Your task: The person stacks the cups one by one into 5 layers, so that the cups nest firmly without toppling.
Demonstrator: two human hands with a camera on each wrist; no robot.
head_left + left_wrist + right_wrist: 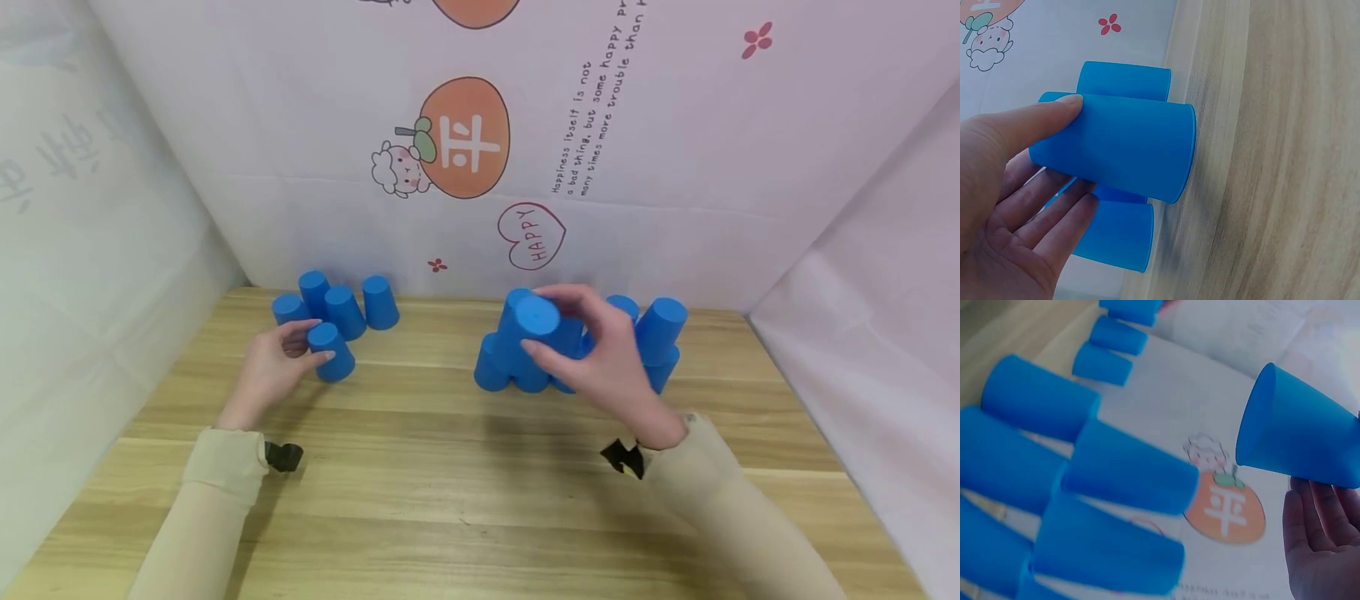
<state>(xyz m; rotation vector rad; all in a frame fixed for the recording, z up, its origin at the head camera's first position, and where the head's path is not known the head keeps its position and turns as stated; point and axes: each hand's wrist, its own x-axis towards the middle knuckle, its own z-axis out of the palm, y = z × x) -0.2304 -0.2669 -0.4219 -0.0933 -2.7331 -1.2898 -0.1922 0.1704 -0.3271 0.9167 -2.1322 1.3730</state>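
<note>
Presently, we record left hand (272, 365) pinching a blue tapered plastic cup (337, 353), right hand (596, 358) gripping another cup (536, 317) above the right-side stack (660, 332).

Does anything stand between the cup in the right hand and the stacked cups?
Nothing visible does: in the right wrist view, the cup in the right hand is apart from the stacked cups, and only the printed backdrop shows behind the gap.
</note>
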